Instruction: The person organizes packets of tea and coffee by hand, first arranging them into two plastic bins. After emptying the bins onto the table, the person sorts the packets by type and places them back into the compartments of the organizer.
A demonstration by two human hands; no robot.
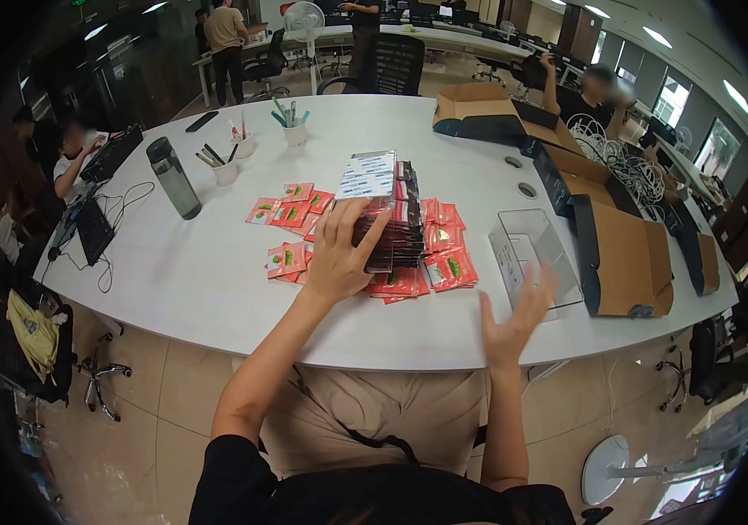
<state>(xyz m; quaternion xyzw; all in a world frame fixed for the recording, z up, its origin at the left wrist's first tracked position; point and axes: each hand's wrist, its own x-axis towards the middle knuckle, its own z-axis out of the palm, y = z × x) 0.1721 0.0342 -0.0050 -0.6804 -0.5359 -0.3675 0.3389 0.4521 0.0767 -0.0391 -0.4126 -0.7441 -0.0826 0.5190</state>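
My left hand [339,245] lies on the near left side of a tall stack of dark packets [405,223], its fingers spread and its thumb apart. A white and blue printed packet [368,175] lies on top at the far end of the stack. Red sachets with a green picture [448,267] lie in loose piles around and partly under the stack. My right hand [518,319], blurred by motion, is raised with fingers apart and nothing in it. Just beyond it stands a clear plastic box [531,232], partly hidden by the fingers.
Open cardboard boxes [632,262] line the table's right side, beside a heap of white cables [619,162]. A grey bottle [173,179] and pen cups [294,133] stand at the left and back. Other people are beyond the table.
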